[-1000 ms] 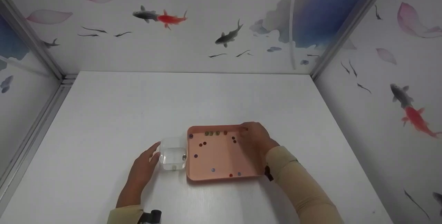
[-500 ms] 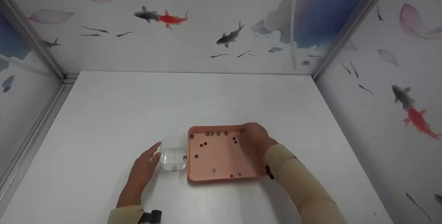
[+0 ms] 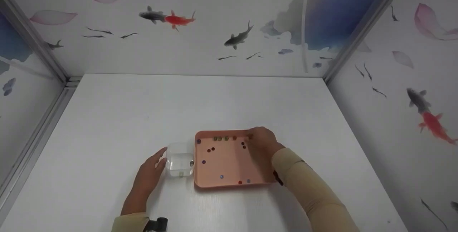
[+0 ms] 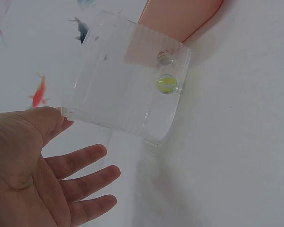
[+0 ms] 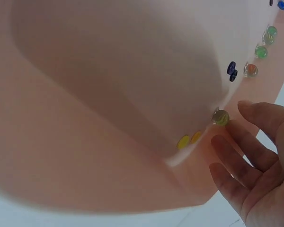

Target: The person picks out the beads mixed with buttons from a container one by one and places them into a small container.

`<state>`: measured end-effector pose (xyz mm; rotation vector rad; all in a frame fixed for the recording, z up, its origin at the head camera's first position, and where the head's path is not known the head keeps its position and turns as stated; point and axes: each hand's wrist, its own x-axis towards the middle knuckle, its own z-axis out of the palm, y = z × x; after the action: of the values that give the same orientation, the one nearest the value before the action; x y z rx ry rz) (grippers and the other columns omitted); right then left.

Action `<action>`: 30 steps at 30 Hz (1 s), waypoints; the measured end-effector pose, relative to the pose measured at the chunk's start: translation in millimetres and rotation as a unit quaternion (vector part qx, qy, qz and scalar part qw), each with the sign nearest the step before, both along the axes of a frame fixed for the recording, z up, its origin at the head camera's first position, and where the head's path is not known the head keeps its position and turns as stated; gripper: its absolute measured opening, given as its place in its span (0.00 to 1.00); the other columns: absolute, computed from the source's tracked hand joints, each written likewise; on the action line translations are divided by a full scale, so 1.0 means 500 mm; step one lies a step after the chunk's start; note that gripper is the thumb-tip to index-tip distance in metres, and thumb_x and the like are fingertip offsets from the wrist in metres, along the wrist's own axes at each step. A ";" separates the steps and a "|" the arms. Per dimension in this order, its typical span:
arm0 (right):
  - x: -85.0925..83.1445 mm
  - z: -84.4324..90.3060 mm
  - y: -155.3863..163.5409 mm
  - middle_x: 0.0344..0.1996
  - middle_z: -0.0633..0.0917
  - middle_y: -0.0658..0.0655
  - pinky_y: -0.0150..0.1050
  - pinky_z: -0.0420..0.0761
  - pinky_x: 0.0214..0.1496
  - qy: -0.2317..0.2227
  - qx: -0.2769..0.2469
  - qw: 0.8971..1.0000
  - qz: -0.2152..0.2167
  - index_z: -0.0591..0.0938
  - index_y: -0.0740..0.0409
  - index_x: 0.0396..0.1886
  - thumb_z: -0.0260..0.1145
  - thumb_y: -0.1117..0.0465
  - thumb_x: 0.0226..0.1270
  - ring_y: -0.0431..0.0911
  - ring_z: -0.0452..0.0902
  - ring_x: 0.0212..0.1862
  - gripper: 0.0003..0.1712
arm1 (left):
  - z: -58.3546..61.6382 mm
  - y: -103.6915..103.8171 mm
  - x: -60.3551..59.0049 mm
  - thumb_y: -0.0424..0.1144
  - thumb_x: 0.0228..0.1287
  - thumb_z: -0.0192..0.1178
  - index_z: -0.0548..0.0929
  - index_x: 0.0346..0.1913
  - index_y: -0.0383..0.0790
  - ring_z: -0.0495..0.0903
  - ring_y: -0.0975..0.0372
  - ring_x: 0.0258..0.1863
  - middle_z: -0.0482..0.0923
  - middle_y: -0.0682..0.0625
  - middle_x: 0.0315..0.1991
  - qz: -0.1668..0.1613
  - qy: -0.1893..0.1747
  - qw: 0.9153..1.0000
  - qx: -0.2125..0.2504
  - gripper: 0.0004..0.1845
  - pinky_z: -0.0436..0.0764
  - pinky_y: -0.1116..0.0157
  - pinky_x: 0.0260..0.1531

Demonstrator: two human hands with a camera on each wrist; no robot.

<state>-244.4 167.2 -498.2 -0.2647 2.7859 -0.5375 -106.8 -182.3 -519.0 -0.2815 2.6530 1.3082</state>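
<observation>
My left hand [image 3: 147,174] is beside a clear plastic box [image 3: 180,160], touching its left side with its other fingers spread free. Inside the box, in the left wrist view, lie a yellow-striped marble [image 4: 166,84] and a clear marble [image 4: 164,58]. My right hand [image 3: 264,139] reaches over the far rim of a pink tray [image 3: 225,164]. In the right wrist view its loosely bent fingers are around a greenish marble [image 5: 221,117] at the tray wall; an index fingertip meets it, and the thumb stands apart.
Along the tray's far wall sit green marbles [image 5: 261,51] and an orange-swirled marble [image 5: 251,70]. Small dark blue discs [image 5: 231,68], a yellow disc [image 5: 183,142] and an orange disc [image 5: 195,137] lie on its floor. White table [image 3: 200,99] surrounds it; patterned walls [image 3: 200,53] enclose the table.
My right hand has shifted very slightly left along the tray's far rim. The left hand, box and tray look unmoved apart from a small camera shift.
</observation>
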 end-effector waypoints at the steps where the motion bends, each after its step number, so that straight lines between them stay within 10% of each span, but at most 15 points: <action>1: 0.000 -0.001 -0.002 0.54 0.83 0.55 0.49 0.74 0.63 0.006 0.006 1.000 0.006 0.82 0.51 0.58 0.60 0.63 0.70 0.52 0.76 0.59 0.18 | 0.000 0.000 0.000 0.44 0.77 0.45 0.61 0.74 0.46 0.61 0.41 0.69 0.60 0.39 0.72 0.000 0.001 1.000 -0.001 0.26 0.59 0.42 0.66; 30: -0.006 -0.014 -0.016 0.32 0.85 0.56 0.45 0.80 0.42 0.070 0.090 0.991 0.063 0.86 0.59 0.38 0.62 0.65 0.68 0.46 0.74 0.32 0.07 | 0.001 -0.001 -0.001 0.45 0.77 0.46 0.61 0.74 0.47 0.61 0.41 0.69 0.60 0.39 0.72 0.004 -0.007 1.000 0.000 0.26 0.59 0.41 0.66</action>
<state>-247.3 159.0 -505.2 -0.4504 2.9027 -0.2427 -107.4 -182.9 -518.6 -0.2993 2.6430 1.3036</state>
